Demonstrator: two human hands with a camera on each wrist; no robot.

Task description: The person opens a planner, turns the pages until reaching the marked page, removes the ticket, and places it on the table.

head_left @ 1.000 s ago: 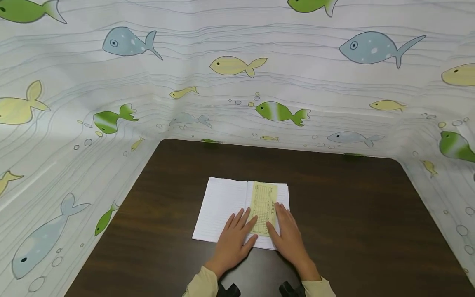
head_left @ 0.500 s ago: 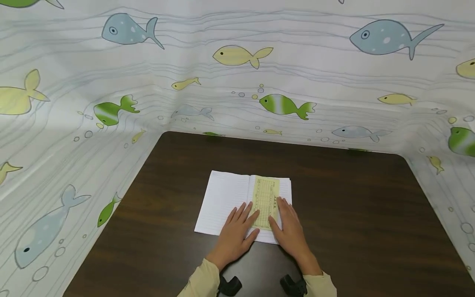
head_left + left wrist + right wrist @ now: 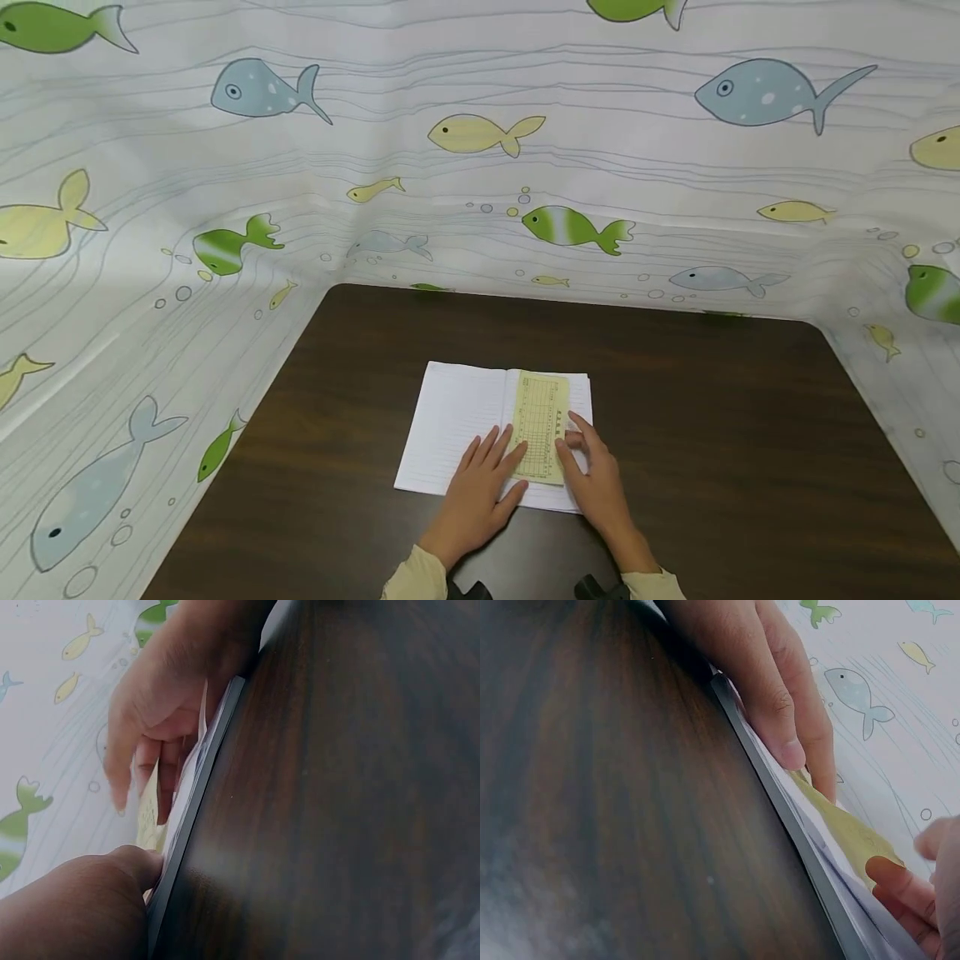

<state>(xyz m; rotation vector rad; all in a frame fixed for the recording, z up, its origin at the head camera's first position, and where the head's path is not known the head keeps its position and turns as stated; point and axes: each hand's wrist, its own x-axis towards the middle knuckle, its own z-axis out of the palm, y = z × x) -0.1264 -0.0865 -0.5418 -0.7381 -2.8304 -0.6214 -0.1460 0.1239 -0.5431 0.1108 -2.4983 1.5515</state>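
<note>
An open notebook (image 3: 457, 417) with lined white pages lies on the dark table. On its right page is a narrow yellow printed slip (image 3: 542, 408), ruled like a form. My left hand (image 3: 476, 500) rests flat across the middle of the notebook, fingertips at the slip's left edge. At the slip's right edge is my right hand (image 3: 600, 479), thumb and index finger spread and the other fingers bent beneath. In the left wrist view, the yellow slip (image 3: 150, 806) stands partly raised off the page beside the right hand's fingers (image 3: 171, 761).
The dark wooden table (image 3: 750, 433) surrounds the notebook on all sides. White cloth (image 3: 637, 167) printed with fish rises along the back and both sides. Black wrist-worn devices (image 3: 600, 587) show at the bottom by the pale sleeves (image 3: 416, 575).
My right hand has risen from lying flat, its fingers now bending at the slip's right edge. My left hand stays in place on the notebook. The head view tipped down, then back up.
</note>
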